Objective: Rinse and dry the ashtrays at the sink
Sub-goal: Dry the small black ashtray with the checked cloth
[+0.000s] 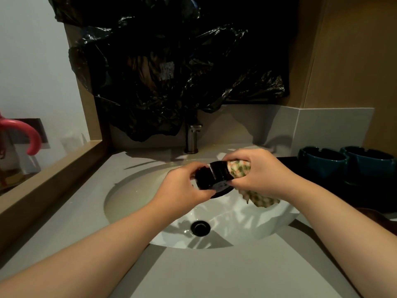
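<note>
Over the sink point(133, 203), the left hand point(184, 188) grips the black ashtray point(214, 179) while the right hand point(262, 171) pinches the cloth point(240, 168) against it; best to turn the ashtray steadily so the cloth reaches every notch.

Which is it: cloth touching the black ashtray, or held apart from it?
Touching. The head view shows the right hand pressing the patterned cloth against the black ashtray, no gap between them, while the left hand grips its other end.

Showing glossy black on the raised ashtray point(216, 179), green-orange checks on the cloth point(240, 168), teal on two counter ashtrays point(322, 163) point(369, 165).
</note>
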### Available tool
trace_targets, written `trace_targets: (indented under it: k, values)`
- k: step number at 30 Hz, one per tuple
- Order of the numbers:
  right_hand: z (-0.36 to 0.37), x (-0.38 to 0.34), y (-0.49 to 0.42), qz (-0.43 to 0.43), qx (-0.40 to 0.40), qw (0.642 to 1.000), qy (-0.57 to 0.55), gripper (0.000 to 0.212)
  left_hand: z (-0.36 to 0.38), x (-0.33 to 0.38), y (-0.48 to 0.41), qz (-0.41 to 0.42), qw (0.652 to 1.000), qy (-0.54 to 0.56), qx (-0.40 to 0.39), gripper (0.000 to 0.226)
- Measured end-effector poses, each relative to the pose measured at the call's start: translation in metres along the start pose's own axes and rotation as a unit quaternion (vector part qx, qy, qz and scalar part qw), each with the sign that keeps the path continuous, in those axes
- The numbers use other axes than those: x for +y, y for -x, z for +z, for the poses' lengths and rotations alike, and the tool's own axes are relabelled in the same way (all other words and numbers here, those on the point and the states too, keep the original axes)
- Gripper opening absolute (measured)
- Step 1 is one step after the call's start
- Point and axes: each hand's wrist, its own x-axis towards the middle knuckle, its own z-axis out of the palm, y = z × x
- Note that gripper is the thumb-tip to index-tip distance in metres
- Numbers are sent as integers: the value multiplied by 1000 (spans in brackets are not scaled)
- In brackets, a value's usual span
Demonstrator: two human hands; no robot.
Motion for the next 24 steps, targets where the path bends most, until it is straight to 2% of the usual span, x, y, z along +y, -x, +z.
trace_targets:
  k: [3, 6, 8, 10, 12, 15, 18, 21, 24]
  values:
    - [-2, -2, -1, 0, 4, 1000, -20, 49, -1, -1, 0, 28, 998, -25, 42, 26]
    - [-11, -1, 1, 91, -28, 987, -129, 44, -1, -5, -2, 6, 998, -18, 66, 28]
    - [-12, 2, 0, 127, -13, 981, -146, 33, -2, -5, -2, 2, 998, -29, 63, 33]
    - [-8, 2, -1, 92, 62, 986, -128, 28, 0, -4, -2, 13, 997, -43, 57, 35]
    - [-1, -4, 0, 10, 135, 988, -80, 27, 1, -4, -1, 15, 998, -44, 50, 36]
    - [15, -12, 1, -82, 103, 989, -70, 26, 2, -5, -1, 6, 998, -7, 59, 33]
    - [26, -15, 2, -66, 65, 984, -151, 19, 1, -5, -1, -4, 997, 31, 75, 32]
    - [28, -14, -1, -51, 100, 972, -208, 15, 1, -3, 0, -8, 996, 50, 79, 33]
    - [27, -5, -4, -39, 155, 968, -192, 16, 0, -1, 0, -29, 992, 87, 84, 36]
